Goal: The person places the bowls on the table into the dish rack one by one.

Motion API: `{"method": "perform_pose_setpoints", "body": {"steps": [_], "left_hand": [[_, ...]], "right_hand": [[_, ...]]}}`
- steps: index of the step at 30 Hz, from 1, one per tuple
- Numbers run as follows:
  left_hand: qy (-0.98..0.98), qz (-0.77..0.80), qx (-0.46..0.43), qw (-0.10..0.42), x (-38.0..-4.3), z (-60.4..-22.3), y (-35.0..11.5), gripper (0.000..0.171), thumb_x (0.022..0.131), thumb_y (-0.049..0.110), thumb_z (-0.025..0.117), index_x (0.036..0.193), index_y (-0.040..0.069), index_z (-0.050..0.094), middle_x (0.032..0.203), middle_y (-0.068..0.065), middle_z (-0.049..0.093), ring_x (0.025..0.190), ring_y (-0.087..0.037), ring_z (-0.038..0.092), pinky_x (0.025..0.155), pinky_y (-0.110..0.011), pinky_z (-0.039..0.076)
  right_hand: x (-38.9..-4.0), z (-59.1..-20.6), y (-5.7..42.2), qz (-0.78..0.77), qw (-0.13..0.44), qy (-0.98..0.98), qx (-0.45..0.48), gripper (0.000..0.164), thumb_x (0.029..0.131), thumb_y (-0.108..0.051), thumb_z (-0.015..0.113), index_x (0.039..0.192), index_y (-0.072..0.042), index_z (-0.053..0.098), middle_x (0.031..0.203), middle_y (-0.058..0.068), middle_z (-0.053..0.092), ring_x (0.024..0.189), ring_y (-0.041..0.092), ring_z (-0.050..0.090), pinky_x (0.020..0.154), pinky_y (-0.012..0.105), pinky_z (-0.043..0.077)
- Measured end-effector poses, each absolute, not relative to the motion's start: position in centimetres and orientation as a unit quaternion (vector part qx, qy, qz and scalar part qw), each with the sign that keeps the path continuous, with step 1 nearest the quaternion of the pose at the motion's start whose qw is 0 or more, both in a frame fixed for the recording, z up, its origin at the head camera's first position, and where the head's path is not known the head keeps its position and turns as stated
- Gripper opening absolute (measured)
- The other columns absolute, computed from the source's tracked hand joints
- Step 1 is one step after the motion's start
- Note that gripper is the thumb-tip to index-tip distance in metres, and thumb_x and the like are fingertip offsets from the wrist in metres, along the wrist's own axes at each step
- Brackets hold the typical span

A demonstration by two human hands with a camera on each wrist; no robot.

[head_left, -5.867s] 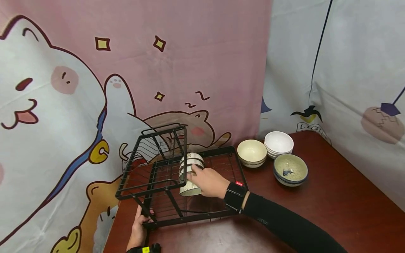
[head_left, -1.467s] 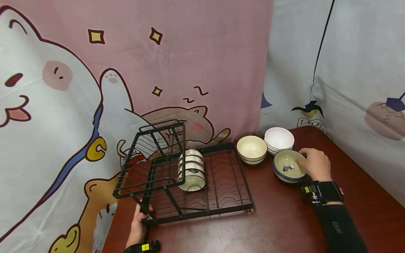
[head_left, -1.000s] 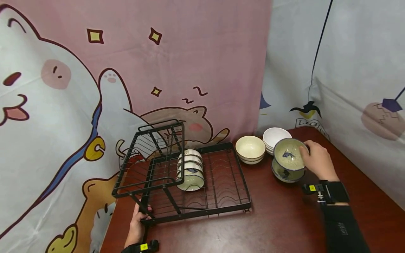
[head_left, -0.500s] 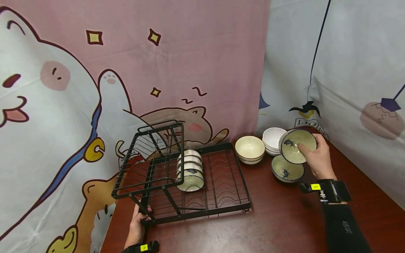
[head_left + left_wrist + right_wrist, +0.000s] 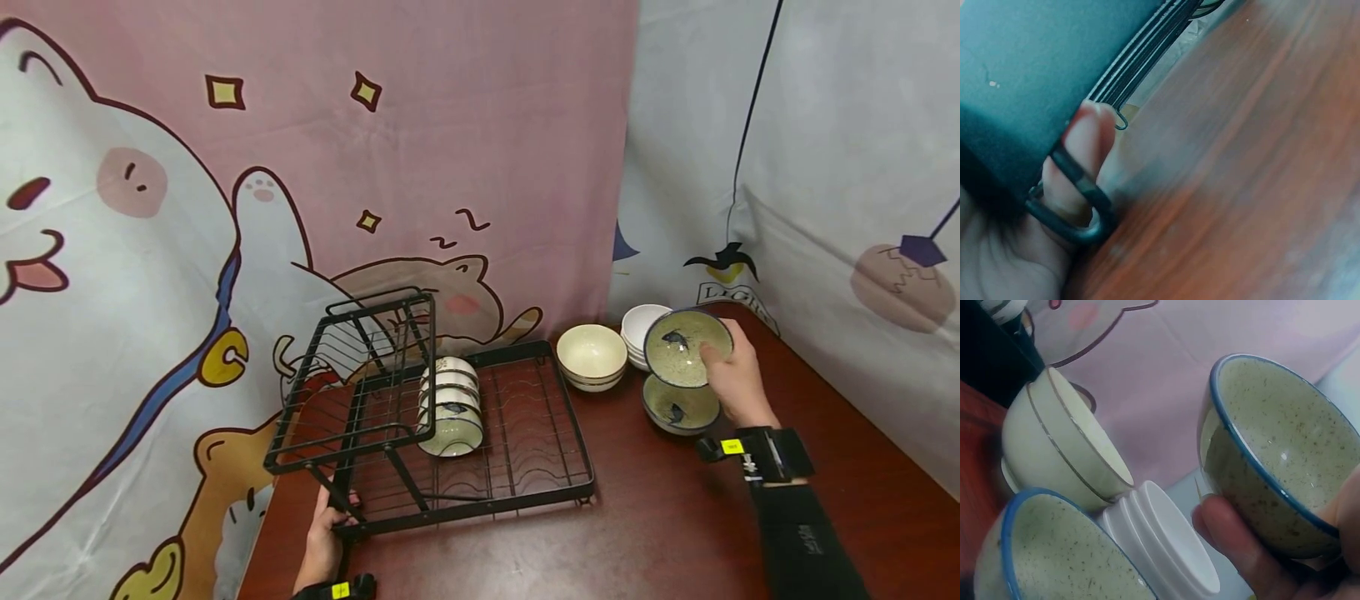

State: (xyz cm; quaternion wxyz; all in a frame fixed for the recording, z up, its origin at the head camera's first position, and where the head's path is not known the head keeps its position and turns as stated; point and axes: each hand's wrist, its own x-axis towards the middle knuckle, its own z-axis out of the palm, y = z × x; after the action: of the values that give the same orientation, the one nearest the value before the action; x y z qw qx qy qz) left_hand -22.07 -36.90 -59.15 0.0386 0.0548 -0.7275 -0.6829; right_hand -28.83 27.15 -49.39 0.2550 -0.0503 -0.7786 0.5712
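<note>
My right hand [image 5: 735, 375] pinches a speckled green bowl [image 5: 678, 342] with a blue rim and a fish motif, thumb inside and fingers outside. This bowl is tilted in the air, above a matching fish bowl [image 5: 678, 408] that sits on the table. In the right wrist view the held bowl [image 5: 1291, 431] shows its speckled inside. At the left, my left hand [image 5: 326, 533] grips the lower front corner of a black two-tier dish rack [image 5: 480, 506]. The left wrist view shows fingers [image 5: 1088, 137] around a black metal loop there. Several bowls [image 5: 452, 408] stand on edge in a row on the rack's lower tier.
Stacked cream bowls [image 5: 591, 354] stand just right of the rack. Behind the held bowl is a stack of white bowls [image 5: 637, 329], partly hidden. The rack's upper tier [image 5: 352, 375] overhangs its left side. A printed cloth [image 5: 487, 150] hangs behind the brown table [image 5: 600, 542].
My right hand left the rack, took the top fish bowl from its stack, lifted and tilted it, then moved slightly left. My left hand stays on the rack corner.
</note>
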Motion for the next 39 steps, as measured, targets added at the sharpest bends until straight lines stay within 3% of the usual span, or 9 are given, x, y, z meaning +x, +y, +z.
{"method": "perform_pose_setpoints", "body": {"steps": [4,9,14,20,23,27,31,34,39], "left_hand": [[-0.723,-0.688,0.054,0.041,-22.1,-59.2,-37.0,0.06,0.086,0.002,0.028,0.142,0.021,0.037,0.104,-0.001,0.052,0.08,-0.012,0.047,0.069,-0.026,0.044],[-0.722,-0.69,0.049,0.033,-22.2,-59.2,-36.9,0.059,0.086,0.001,0.027,0.141,0.024,0.037,0.105,-0.003,0.05,0.079,-0.013,0.046,0.068,-0.026,0.044],[-0.732,-0.679,0.056,0.022,-22.3,-58.9,-36.9,0.062,0.086,0.004,0.029,0.143,0.028,0.036,0.107,-0.005,0.047,0.082,-0.015,0.045,0.07,-0.027,0.042],[-0.732,-0.679,0.053,0.028,-22.3,-58.9,-36.9,0.062,0.086,0.003,0.03,0.146,0.021,0.035,0.106,-0.004,0.049,0.083,-0.013,0.046,0.071,-0.027,0.042],[-0.728,-0.683,0.046,0.034,-22.1,-59.1,-37.0,0.062,0.086,0.002,0.029,0.145,0.021,0.036,0.105,-0.002,0.051,0.083,-0.012,0.047,0.071,-0.026,0.043],[-0.722,-0.688,0.049,0.042,-21.9,-59.3,-37.2,0.061,0.086,0.002,0.028,0.14,0.027,0.039,0.104,-0.002,0.051,0.08,-0.012,0.047,0.069,-0.026,0.043],[-0.719,-0.693,0.041,0.032,-21.9,-59.5,-37.0,0.063,0.087,0.001,0.027,0.145,0.024,0.036,0.106,-0.002,0.05,0.081,-0.012,0.047,0.069,-0.025,0.043],[-0.719,-0.694,0.033,0.028,-22.0,-59.7,-36.9,0.065,0.087,0.0,0.027,0.148,0.02,0.033,0.107,-0.002,0.051,0.084,-0.011,0.047,0.071,-0.026,0.044],[-0.726,-0.686,0.029,0.037,-22.1,-59.6,-37.1,0.065,0.087,0.002,0.028,0.148,0.023,0.036,0.105,-0.001,0.051,0.082,-0.011,0.045,0.072,-0.026,0.041]], "right_hand": [[-28.8,-48.5,25.6,0.544,0.243,-0.803,-0.027,0.039,0.106,-0.008,0.046,0.145,-0.001,0.046,0.13,0.011,0.059,0.11,0.007,0.055,0.088,0.017,0.04],[-28.4,-47.8,23.3,0.507,0.246,-0.826,-0.006,0.038,0.105,-0.005,0.045,0.143,-0.004,0.049,0.143,0.027,0.056,0.125,0.035,0.054,0.097,0.04,0.041],[-28.7,-47.9,20.4,0.482,0.245,-0.841,0.025,0.042,0.1,0.003,0.045,0.14,-0.006,0.053,0.134,0.028,0.063,0.119,0.04,0.059,0.096,0.051,0.042],[-29.5,-47.6,16.3,0.445,0.225,-0.859,0.12,0.054,0.091,0.013,0.044,0.141,-0.005,0.053,0.139,0.021,0.061,0.131,0.039,0.057,0.107,0.057,0.043],[-29.7,-47.1,13.7,0.409,0.226,-0.868,0.168,0.062,0.085,0.016,0.044,0.141,-0.009,0.055,0.134,0.015,0.062,0.126,0.033,0.06,0.102,0.053,0.047],[-29.7,-46.5,9.9,0.358,0.224,-0.877,0.229,0.074,0.076,0.019,0.047,0.141,-0.015,0.055,0.119,0.011,0.062,0.096,0.026,0.063,0.082,0.041,0.053],[-29.0,-46.2,6.9,0.319,0.204,-0.887,0.265,0.079,0.074,0.021,0.052,0.142,-0.018,0.055,0.11,0.009,0.058,0.073,0.017,0.054,0.064,0.03,0.047],[-28.2,-46.2,5.2,0.3,0.173,-0.893,0.287,0.078,0.076,0.021,0.055,0.143,-0.02,0.055,0.109,0.006,0.055,0.065,0.012,0.05,0.058,0.025,0.043],[-27.4,-46.3,2.6,0.268,0.141,-0.893,0.333,0.079,0.078,0.017,0.065,0.147,-0.019,0.053,0.116,0.007,0.052,0.058,0.008,0.045,0.051,0.02,0.034]]}}
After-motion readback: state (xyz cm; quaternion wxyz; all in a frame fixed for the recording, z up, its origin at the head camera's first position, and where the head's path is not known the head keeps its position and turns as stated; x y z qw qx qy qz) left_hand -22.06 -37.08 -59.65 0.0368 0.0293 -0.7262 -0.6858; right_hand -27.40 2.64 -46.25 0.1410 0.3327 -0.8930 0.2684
